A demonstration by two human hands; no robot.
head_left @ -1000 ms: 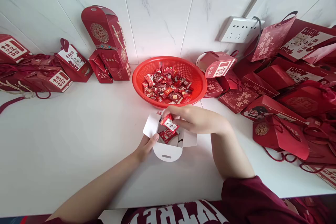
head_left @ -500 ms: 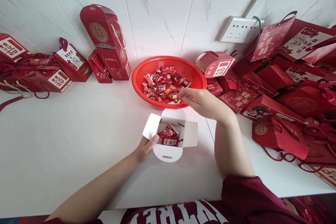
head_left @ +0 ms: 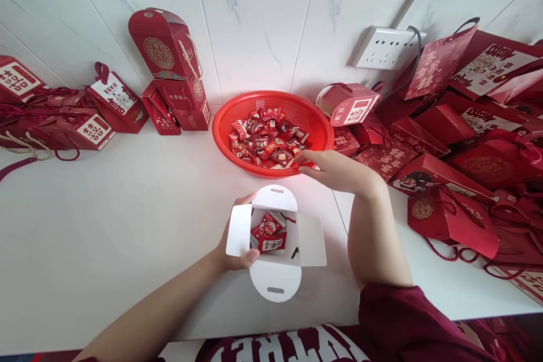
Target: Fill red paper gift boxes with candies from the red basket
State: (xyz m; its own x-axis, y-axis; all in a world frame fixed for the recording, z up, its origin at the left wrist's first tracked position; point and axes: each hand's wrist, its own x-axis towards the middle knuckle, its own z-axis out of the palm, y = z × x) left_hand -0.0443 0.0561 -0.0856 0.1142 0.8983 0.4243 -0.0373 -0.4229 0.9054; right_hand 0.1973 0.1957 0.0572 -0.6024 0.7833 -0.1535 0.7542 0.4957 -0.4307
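Note:
My left hand [head_left: 235, 243] grips a small candy box [head_left: 275, 280] by its left side, thumb at the front edge. Its white inner flaps are spread out, and a few red wrapped candies [head_left: 271, 243] lie inside on the left. At the front right rim of a red plastic basket [head_left: 220, 141], my right hand [head_left: 335, 171] hangs with bent fingers and the thumb a little apart. No candy shows between those fingers. Beneath and beyond them is a heap of red wrapped candies [head_left: 267, 141] in the basket.
Red gift boxes [head_left: 458, 164] are piled on the right, some with cord handles. More boxes [head_left: 72, 119] line the left, beside a stacked pair [head_left: 178, 79] against the tiled wall. A white power strip [head_left: 388, 48] is on the wall.
The box has come nearer to me and tilted, showing both rounded flaps. My right hand has drawn slightly back and down from the candies to the basket's front rim.

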